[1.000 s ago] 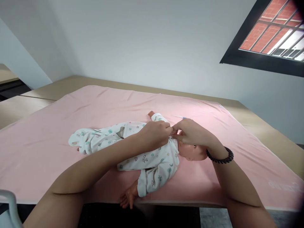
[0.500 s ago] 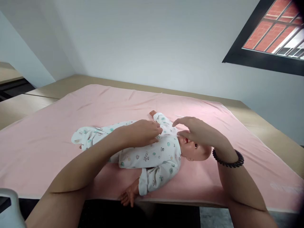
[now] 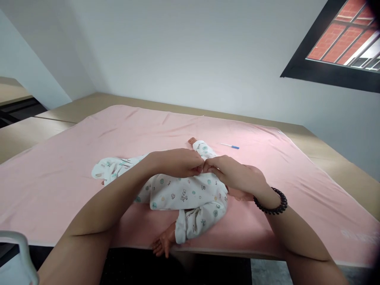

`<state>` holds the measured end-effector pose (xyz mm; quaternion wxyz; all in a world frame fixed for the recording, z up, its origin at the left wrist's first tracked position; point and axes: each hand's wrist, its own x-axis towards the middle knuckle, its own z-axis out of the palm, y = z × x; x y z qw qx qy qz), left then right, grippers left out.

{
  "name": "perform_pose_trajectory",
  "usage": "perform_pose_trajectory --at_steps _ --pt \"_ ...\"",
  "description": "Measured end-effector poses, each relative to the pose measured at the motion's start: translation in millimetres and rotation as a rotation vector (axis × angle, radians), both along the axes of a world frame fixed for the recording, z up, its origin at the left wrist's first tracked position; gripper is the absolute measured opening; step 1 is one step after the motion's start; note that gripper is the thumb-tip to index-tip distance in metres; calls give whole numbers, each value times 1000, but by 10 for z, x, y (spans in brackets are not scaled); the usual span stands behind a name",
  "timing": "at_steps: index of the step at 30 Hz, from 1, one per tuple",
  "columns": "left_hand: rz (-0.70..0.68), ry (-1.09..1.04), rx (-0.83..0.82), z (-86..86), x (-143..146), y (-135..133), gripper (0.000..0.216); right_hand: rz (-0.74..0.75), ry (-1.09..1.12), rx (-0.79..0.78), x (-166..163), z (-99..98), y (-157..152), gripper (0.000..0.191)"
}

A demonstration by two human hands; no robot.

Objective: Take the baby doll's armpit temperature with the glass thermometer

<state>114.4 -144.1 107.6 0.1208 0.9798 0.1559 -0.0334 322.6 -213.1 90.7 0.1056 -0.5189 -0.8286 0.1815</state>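
A baby doll (image 3: 240, 194) lies on its back with its head to the right, partly hidden behind my right hand and wrist. It wears a white printed baby outfit (image 3: 187, 194). At the chest, my left hand (image 3: 187, 162) has its fingers pinched on the front of the outfit. My right hand (image 3: 224, 170) meets it there, fingertips closed on the fabric near the neckline. The two hands touch or nearly touch, and their fingers hide the exact spot they grip. One doll hand (image 3: 164, 241) reaches over the near edge.
A pink sheet (image 3: 74, 178) covers most of the wooden table (image 3: 332, 166). Beyond the doll lies a thin stick with a blue end (image 3: 234, 147), resembling a thermometer. A white wall stands behind. A pale curved frame (image 3: 25, 253) shows at lower left.
My right hand has moved left from above the doll's face to the chest and closed beside my left hand. The blue-ended stick has come into view.
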Motion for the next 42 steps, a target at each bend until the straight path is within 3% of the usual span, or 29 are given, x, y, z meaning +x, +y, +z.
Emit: perform_pose_trajectory --at_steps 4,8,18,23,26,29,31,33,35,38,42 --pt "-42 -140 104 51 -50 10 23 -5 212 -9 -93 -13 3 18" --pt "-32 -261 183 115 -88 -34 21 8 329 13 -106 -36 7 18" --pt "5 -162 323 165 -14 -160 22 36 206 166 -177 -91 20 19" --pt "-61 -122 456 128 -24 -89 28 -49 183 119 -225 -113 3 18" --pt "-121 -143 389 134 -54 -52 27 -64 194 110 -231 -118 20 19" --pt "-217 -164 253 147 -42 -130 21 -174 248 189 -171 -83 68 24" --pt "-270 -159 261 162 -13 -232 23 -216 291 210 -92 -33 98 26" --pt "-271 -149 316 190 -7 -317 27 -158 289 182 -1 25 107 25" --pt "-223 -132 314 221 -56 -330 24 -84 241 163 80 71 94 22" --pt "-43 -117 221 233 -213 -196 11 -50 141 176 149 93 53 19" --pt "99 -7 35 170 -343 54 21 -26 59 192 89 42 -17 22"
